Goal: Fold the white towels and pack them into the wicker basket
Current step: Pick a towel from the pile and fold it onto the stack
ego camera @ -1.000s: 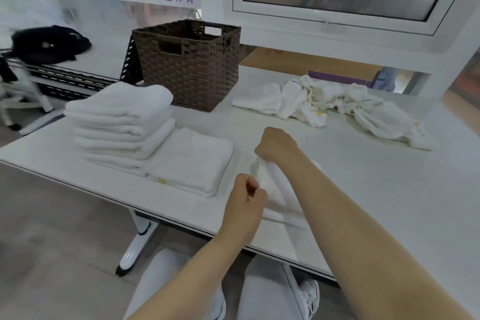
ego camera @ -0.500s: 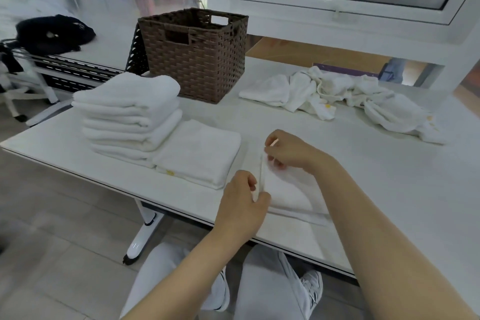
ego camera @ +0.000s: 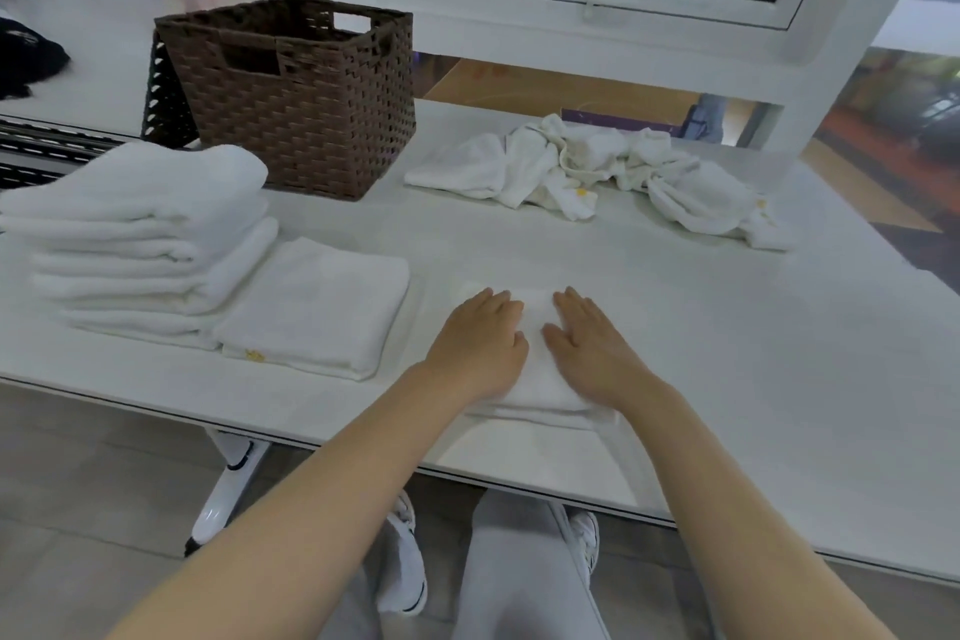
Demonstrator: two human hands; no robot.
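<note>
A folded white towel (ego camera: 535, 379) lies near the table's front edge. My left hand (ego camera: 480, 346) and my right hand (ego camera: 592, 346) press flat on top of it, side by side, fingers straight. To the left lies a single folded towel (ego camera: 317, 307), and beside that a stack of several folded towels (ego camera: 140, 234). The brown wicker basket (ego camera: 306, 114) stands at the back left. A heap of unfolded white towels (ego camera: 597, 172) lies at the back, right of the basket.
The white table (ego camera: 753, 353) stretches wide to the right. A window frame (ego camera: 597, 10) rises behind the table. A black object (ego camera: 26, 57) lies on the far left. My legs and shoes show below the table edge.
Both hands let go of the towel edge they pinched and now lie flat on the folded towel. The towel has been folded over into a compact rectangle.
</note>
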